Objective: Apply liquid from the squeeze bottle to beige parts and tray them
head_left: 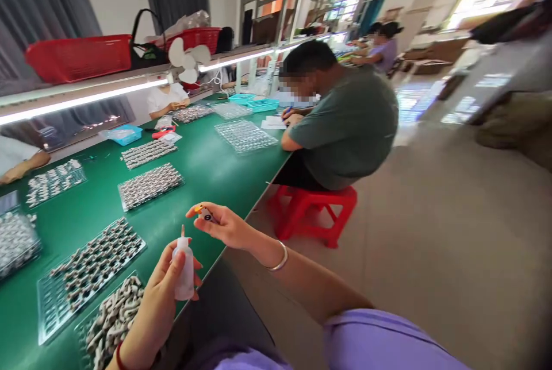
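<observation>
My left hand (161, 289) is wrapped around a small clear squeeze bottle (185, 271) with a thin nozzle pointing up. My right hand (224, 223) pinches a small part (204, 213) with an orange tip, held just above and right of the nozzle, over the near edge of the green table (207, 163). A silver bangle (280, 258) sits on my right wrist. Clear trays of small grey parts (92, 266) lie on the table to the left of my hands.
More trays of parts (149, 185) run along the table. A person in a green shirt (345, 123) sits on a red stool (314, 212) to my right front, writing. Other people work across the table. Red baskets (80, 57) sit on the shelf above a light strip.
</observation>
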`<state>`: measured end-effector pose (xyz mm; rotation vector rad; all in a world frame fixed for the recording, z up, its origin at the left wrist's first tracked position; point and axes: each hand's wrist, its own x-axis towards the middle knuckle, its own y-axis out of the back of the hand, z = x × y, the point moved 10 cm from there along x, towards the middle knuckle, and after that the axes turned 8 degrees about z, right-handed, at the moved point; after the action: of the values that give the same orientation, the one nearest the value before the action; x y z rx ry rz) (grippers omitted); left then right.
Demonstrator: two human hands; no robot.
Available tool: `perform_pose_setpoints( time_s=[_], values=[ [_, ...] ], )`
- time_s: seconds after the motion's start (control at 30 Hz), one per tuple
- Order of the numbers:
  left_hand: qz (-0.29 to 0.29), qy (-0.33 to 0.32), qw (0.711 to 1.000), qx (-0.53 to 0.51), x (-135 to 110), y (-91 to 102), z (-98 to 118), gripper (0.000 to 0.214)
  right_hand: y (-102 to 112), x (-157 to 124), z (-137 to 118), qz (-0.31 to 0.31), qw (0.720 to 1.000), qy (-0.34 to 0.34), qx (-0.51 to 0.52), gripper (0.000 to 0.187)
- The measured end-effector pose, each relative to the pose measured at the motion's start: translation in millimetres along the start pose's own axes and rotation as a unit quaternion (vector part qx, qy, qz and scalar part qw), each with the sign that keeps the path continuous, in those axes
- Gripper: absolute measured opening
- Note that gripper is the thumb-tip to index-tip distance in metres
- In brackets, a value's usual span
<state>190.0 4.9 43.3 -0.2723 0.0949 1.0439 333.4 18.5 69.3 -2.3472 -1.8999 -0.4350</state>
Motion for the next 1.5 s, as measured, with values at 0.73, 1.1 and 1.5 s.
perform_pose_setpoints(
  time_s=[0.73,1.1,1.5],
  values=[
    [-0.031,-0.007,1.000,-0.002,-9.2,-17.5,4.3,0.047,-41.1,-8.1,-18.1,-0.097,0.925,-0.102,0.352,0.026],
    [0.007,-0.045,0.999,-0.009,-4.9,-5.6,16.1,0.044,-18.8,-5.4,-19.9,-0.038,0.953,-0.048,0.297,0.052],
    [-0.036,-0.051,0.998,0.024,10.3,-21.0,11.7,0.051,14.0,-7.0,-22.6,0.035,0.990,0.040,0.134,0.055]
  ],
)
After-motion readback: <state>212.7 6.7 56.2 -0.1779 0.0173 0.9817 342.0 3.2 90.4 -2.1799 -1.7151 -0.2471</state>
